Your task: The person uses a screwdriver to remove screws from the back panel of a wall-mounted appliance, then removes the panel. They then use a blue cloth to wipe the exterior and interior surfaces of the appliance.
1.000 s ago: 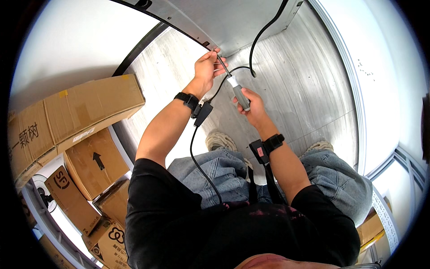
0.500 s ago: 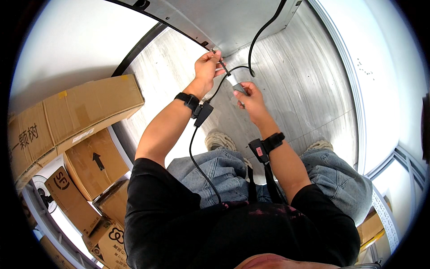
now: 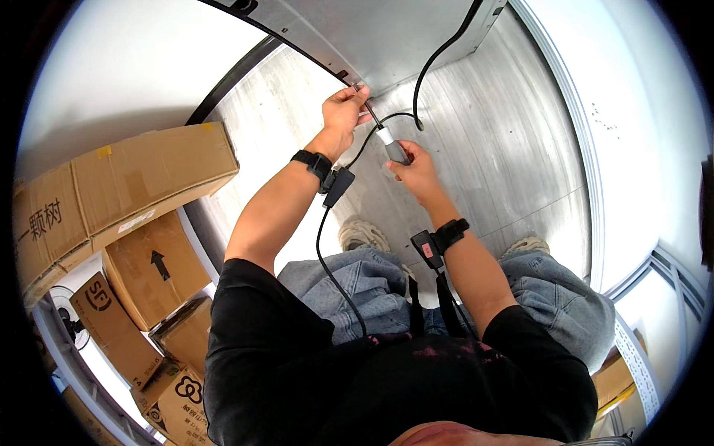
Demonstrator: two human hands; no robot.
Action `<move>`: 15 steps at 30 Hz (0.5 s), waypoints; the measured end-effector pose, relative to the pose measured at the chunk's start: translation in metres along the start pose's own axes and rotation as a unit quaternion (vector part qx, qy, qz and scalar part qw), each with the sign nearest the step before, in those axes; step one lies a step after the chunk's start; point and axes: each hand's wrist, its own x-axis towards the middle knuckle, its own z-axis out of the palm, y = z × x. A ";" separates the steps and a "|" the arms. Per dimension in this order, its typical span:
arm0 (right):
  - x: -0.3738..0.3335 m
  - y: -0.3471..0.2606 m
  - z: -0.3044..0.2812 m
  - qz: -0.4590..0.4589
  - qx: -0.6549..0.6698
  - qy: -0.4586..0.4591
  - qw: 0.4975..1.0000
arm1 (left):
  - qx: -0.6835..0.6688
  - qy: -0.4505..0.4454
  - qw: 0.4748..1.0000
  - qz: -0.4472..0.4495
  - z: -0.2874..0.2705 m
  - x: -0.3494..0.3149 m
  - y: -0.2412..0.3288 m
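So the person is standing on a brushed metal floor (image 3: 491, 163) with both arms stretched out to the lower edge of a grey metal panel (image 3: 372, 37). The right hand (image 3: 415, 167) is wrapped around the grey handle of a screwdriver (image 3: 388, 143), and its thin shaft runs up and to the left, right toward the left hand (image 3: 343, 110). That left hand is pinched narrow at the panel's bottom edge, fingertips together around the tip of the shaft or something tiny there, maybe a screw, but it's too small to tell what, if anything, is between them. A black cable (image 3: 431, 67) hangs down from the panel and loops just behind the tool; I can't tell if it's touching either hand. Progress-wise, I'd say this is mid-step: the tool is in hand and lined up at the edge, but whether the fastener is already seated or only being started is hidden by the fingers, so the driving looks not finished yet. Each wrist has a black band with a little device on it. Off to the person's left there's a stack of cardboard boxes (image 3: 141, 178), well apart from the work and not involved.
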 end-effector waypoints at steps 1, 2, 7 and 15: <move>0.000 -0.001 0.001 -0.020 -0.030 -0.001 0.999 | 0.008 0.009 1.000 0.004 0.000 0.001 -0.001; -0.001 -0.001 0.000 0.035 0.057 -0.007 0.998 | 0.004 0.006 1.000 0.001 -0.002 0.003 -0.001; -0.007 -0.019 -0.022 0.206 0.341 -0.121 0.909 | -0.013 -0.013 1.000 0.002 -0.006 0.007 -0.002; 0.003 0.002 -0.006 0.014 0.045 0.004 0.999 | -0.012 0.007 1.000 0.010 -0.006 0.010 -0.005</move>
